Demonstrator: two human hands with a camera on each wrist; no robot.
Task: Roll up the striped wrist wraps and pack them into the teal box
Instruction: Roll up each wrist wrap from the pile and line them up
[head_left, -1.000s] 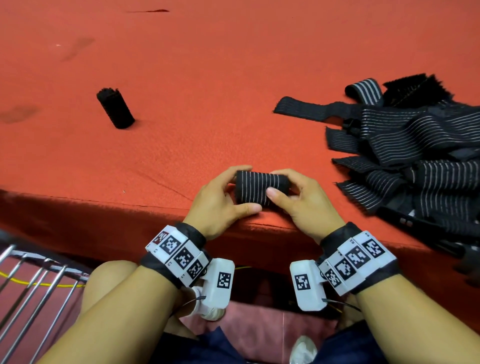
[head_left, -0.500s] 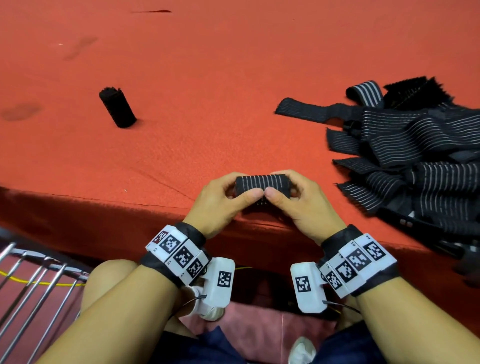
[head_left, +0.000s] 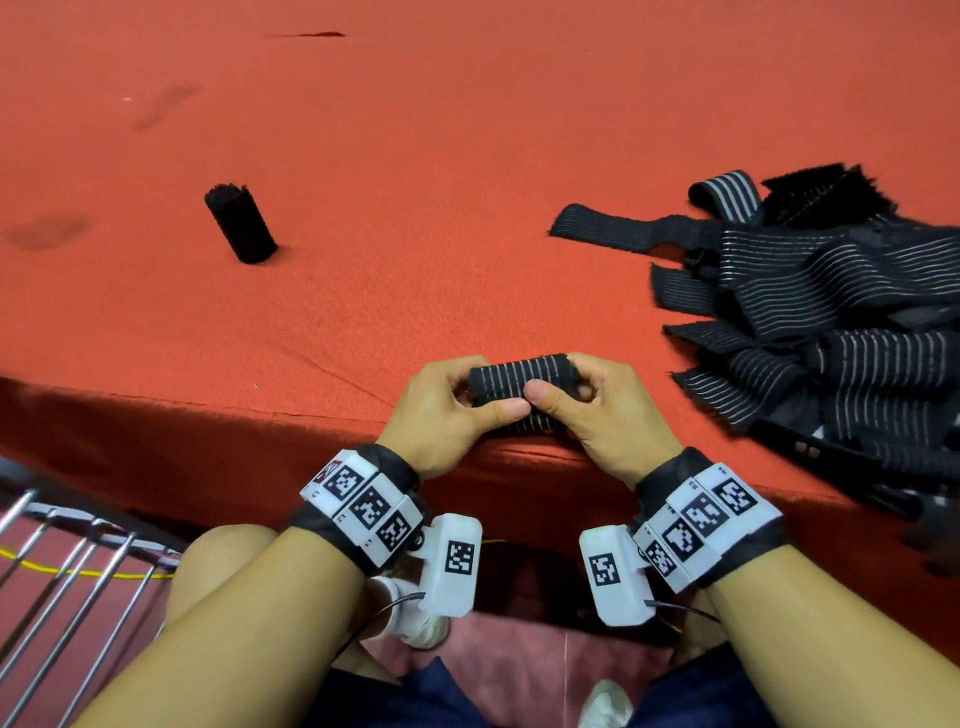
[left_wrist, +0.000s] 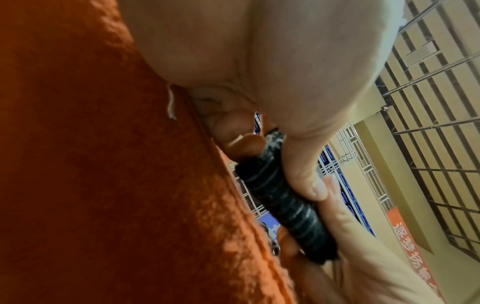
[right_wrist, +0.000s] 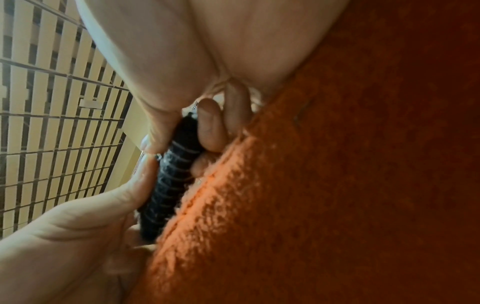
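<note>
A rolled black wrist wrap with thin white stripes (head_left: 519, 376) lies sideways at the near edge of the red-covered table (head_left: 467, 182). My left hand (head_left: 452, 402) grips its left end and my right hand (head_left: 587, 400) grips its right end, with both thumbs meeting on the roll's near side. The same roll (left_wrist: 283, 205) shows between thumb and fingers in the left wrist view, and again as the roll (right_wrist: 171, 181) in the right wrist view. A finished black roll (head_left: 240, 222) stands at the left. No teal box is in view.
A heap of unrolled striped wraps (head_left: 831, 322) covers the table's right side, one strap end (head_left: 613, 231) reaching left. A metal rail (head_left: 78, 561) runs below the table at the lower left. My knees sit under the table edge.
Both hands have turned the roll toward me and closed in on it; the thumbs, apart one second ago, now meet on its near side. The roll sits slightly lower and tighter.
</note>
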